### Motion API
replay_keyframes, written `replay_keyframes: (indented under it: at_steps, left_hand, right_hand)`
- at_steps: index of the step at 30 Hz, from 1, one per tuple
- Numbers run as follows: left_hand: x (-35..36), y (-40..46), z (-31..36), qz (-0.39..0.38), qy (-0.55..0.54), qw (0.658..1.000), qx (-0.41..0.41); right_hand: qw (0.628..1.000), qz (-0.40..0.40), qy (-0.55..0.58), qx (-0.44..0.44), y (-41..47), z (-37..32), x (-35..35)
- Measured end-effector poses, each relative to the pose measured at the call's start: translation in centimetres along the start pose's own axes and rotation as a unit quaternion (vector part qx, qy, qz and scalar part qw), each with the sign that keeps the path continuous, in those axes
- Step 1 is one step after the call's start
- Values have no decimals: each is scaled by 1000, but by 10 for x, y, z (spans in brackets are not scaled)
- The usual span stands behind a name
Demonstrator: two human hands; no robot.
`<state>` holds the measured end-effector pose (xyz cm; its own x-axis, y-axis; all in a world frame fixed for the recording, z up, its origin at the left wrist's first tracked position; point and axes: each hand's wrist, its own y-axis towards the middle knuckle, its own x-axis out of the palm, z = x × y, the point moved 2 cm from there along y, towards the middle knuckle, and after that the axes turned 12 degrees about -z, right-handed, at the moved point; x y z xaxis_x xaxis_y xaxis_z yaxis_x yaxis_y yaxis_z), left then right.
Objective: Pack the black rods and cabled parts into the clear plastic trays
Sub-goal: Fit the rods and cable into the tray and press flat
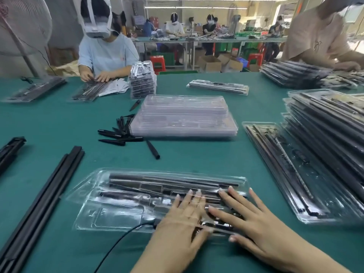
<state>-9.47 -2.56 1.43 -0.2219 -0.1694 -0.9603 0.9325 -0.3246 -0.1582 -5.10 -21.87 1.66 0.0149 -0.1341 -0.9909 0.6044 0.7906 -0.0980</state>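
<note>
Both hands are flat, palms down, on the near tray. The left hand point(183, 219) comes in from the near edge with its fingers point(190, 196) straight and a bit spread, tips pointing far. The right hand point(254, 219) sits just beside it on the right, fingers fanned wide apart, thumb near the tray's near edge. Neither hand is curled round anything, they're just pressing on the plastic.

The clear tray point(110, 209) is a shiny moulded blister with angled corners on its left end, lying on the green tabletop point(197, 154). Long black rods point(167, 179) lie side by side along its far half, running left to right. Shorter dark parts sit in pockets below them, mostly under the hands, so it's hard to make those out. A black cable point(122, 239) trails out from under the left hand toward the near edge.

So the rods lie just beyond the fingertips, and the tray's left half is uncovered.

Other stuff: loose black bars point(45, 194) to the left, a heap of small black tapered pieces point(122, 133) further off, a stack of empty clear trays point(183, 117) in the middle, and filled trays point(323, 131) piled on the right.
</note>
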Motion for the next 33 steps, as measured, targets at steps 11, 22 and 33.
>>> replay_keyframes:
  at_steps: [11,22,33]
  left_hand:
    - [-34,-46,-54,-143,-40,982,116]
    - [-52,9,-46,-41,38,998,11]
    - [-21,19,-39,-108,91,990,-11]
  right_hand:
    - [1000,-4,-15,1,8,4,13]
    - [998,-59,-35,14,7,2,9]
    - [983,-65,171,-30,8,22,-3]
